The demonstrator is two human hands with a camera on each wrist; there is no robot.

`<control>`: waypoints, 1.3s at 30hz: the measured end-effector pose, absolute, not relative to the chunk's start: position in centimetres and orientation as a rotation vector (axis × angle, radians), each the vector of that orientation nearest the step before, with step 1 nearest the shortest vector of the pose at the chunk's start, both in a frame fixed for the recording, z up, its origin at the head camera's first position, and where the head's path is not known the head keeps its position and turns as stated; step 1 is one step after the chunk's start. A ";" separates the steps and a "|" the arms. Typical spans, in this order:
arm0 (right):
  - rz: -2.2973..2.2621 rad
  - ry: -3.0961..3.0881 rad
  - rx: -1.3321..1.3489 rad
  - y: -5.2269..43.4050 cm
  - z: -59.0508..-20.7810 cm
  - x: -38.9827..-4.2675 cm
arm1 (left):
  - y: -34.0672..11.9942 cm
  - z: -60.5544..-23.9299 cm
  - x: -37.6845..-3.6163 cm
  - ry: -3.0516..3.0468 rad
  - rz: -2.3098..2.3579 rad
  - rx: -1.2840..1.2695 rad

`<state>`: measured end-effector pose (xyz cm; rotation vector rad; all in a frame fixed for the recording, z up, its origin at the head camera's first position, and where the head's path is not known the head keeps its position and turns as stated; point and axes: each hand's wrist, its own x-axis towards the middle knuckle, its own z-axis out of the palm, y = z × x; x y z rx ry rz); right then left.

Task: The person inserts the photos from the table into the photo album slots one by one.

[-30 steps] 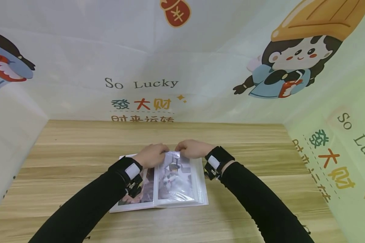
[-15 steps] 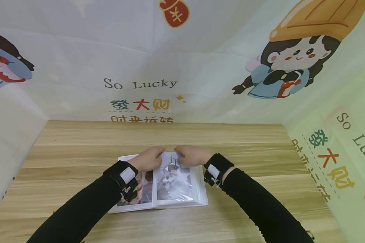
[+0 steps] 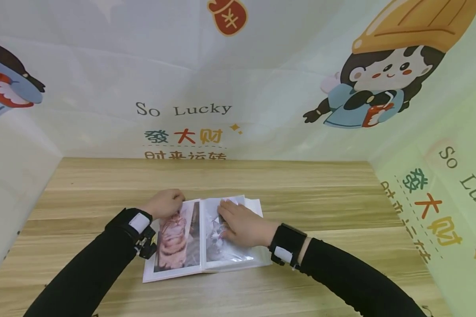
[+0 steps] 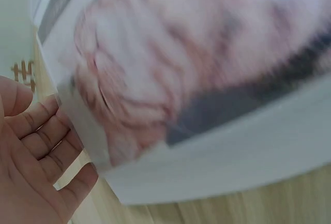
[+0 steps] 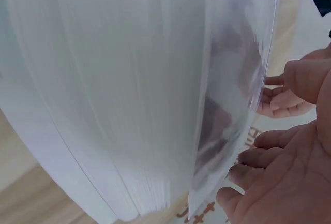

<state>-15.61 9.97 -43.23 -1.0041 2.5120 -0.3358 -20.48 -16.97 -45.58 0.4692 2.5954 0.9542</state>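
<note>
Photo album (image 3: 206, 237) lies open on the tabletop (image 3: 325, 193), cat pictures under glossy sleeves; my right hand (image 3: 243, 224) presses flat, left fingers (image 3: 173, 200) curl at its edge.

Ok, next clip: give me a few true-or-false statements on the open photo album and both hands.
1. The white-covered photo album lies open on the light wooden table. True.
2. The right hand lies flat on the right-hand page. True.
3. The left hand is lifted clear of the album. False: it is at the upper left corner of the left page.
4. The left page shows a dog. False: it shows an orange cat photo.
5. The album is closed. False: two pages show.
</note>
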 end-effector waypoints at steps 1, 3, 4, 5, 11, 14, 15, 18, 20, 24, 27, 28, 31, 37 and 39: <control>-0.337 2.502 -1.012 10.1 -43.4 -15.3 | -17.3 -45.7 -20.5 2.591 0.956 0.448; -0.335 2.482 -1.017 10.5 -43.6 -14.7 | -18.1 -46.0 -20.6 2.600 0.950 0.432; -0.335 2.474 -1.020 10.6 -43.8 -14.5 | -18.4 -46.1 -20.6 2.599 0.949 0.423; -0.334 2.470 -1.020 10.8 -44.0 -14.3 | -18.8 -46.2 -20.5 2.591 0.952 0.410; -0.337 2.471 -0.992 11.8 -44.6 -13.6 | -20.4 -45.7 -20.2 2.539 0.993 0.363; -0.349 2.463 -0.976 12.1 -44.9 -13.4 | -21.2 -45.9 -20.2 2.534 0.997 0.335; -0.349 2.461 -0.977 12.1 -45.0 -13.3 | -21.5 -46.0 -20.2 2.531 0.996 0.323; -0.356 2.463 -0.972 12.2 -45.0 -13.4 | -22.2 -46.2 -20.1 2.519 1.003 0.303; -0.358 2.466 -0.963 12.3 -45.0 -13.4 | -22.6 -46.2 -20.1 2.487 1.028 0.275; -0.374 2.465 -0.938 12.6 -45.1 -13.4 | -23.4 -45.9 -19.9 2.400 1.094 0.214; -0.410 2.459 -0.910 12.8 -45.1 -13.4 | -23.6 -45.2 -19.8 2.320 1.144 0.177; -0.425 2.458 -0.901 12.8 -45.1 -13.4 | -23.6 -44.9 -19.7 2.293 1.157 0.162; -0.460 2.450 -0.880 12.8 -44.8 -13.7 | -23.2 -43.9 -19.6 2.223 1.203 0.127; -0.528 2.460 -0.850 12.6 -43.5 -14.8 | -21.7 -41.7 -20.0 2.087 1.396 0.138; -0.576 2.444 -0.820 12.5 -42.7 -15.3 | -21.2 -41.2 -20.1 2.036 1.465 0.145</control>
